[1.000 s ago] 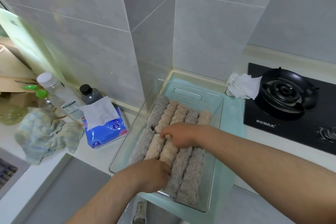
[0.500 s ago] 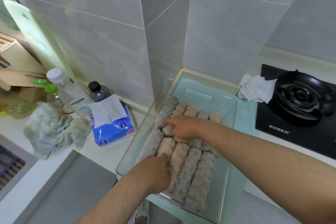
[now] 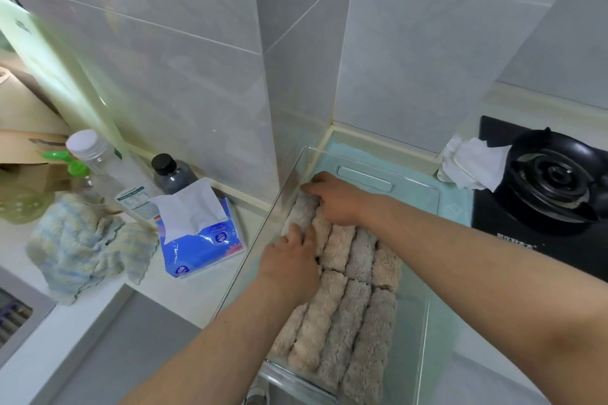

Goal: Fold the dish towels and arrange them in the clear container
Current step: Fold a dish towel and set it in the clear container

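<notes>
Head view: beige fluffy rolled dish towels (image 3: 348, 316) run up-frame in the clear plastic container (image 3: 411, 187); right hand (image 3: 335, 199) curls over the leftmost roll (image 3: 301, 210) at its upper end, flat left hand (image 3: 289, 261) presses just below.

Soft daylight is coming from the left, overexposing and blurring the green frame (image 3: 36, 43). Shadows are falling faintly. Mild glare is showing on the container (image 3: 291, 187) wall. Wide-angle distortion is bending the tile joints (image 3: 197, 36) and stretching the right forearm (image 3: 493, 289).
</notes>
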`<state>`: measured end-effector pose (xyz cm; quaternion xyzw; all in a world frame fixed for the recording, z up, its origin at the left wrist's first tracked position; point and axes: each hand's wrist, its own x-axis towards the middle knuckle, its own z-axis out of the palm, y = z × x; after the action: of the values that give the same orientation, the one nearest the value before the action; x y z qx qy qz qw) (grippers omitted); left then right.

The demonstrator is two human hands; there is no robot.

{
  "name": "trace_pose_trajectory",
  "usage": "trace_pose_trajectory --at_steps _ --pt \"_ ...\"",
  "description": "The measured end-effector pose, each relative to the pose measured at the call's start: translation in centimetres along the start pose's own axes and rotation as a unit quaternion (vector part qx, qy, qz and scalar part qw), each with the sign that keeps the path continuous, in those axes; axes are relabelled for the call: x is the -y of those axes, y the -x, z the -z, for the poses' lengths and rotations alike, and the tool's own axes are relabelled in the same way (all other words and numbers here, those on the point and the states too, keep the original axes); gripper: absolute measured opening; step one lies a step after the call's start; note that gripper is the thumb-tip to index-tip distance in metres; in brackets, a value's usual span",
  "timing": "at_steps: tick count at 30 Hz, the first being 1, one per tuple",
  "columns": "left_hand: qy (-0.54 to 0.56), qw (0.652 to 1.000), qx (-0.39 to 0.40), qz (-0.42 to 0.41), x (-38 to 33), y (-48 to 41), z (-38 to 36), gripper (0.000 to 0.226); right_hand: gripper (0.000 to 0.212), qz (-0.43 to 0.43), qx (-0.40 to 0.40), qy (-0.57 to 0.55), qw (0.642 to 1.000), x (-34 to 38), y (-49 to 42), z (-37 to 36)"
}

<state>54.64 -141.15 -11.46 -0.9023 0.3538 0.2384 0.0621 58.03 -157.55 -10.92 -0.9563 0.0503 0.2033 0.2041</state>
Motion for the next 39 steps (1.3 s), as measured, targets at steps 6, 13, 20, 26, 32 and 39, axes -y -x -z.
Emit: trace_pose_trajectory --at_steps 6,13,20,26,32,39 --pt "-0.041 0.999 -0.006 0.0 -0.2 -0.4 0.0 0.052 0.017 0.024 -0.039 0.092 0.995 -1.4 -1.4 -1.0" --pt "-0.092 0.996 0.012 0.014 -0.4 -0.6 -0.6 0.066 0.025 0.046 -0.114 0.078 0.989 -1.3 -1.9 -1.6" --pt "-0.055 0.998 -0.018 0.013 -0.7 -1.2 -0.4 0.051 0.025 0.05 -0.116 0.038 0.991 -2.1 -2.1 -1.7" --pt "-0.077 0.997 -0.021 -0.021 0.0 -0.5 -0.5 0.034 0.026 0.04 -0.138 -0.015 0.99 -2.5 -2.0 -2.1" --pt "-0.078 0.996 -0.038 -0.029 0.2 0.0 -1.0 0.042 0.02 0.001 -0.169 -0.004 0.986 -1.5 -2.4 -2.4" --pt "-0.047 0.997 -0.057 0.027 -0.5 0.2 -0.8 0.06 0.031 0.117 -0.116 0.181 0.97 -2.2 -1.2 -1.8"
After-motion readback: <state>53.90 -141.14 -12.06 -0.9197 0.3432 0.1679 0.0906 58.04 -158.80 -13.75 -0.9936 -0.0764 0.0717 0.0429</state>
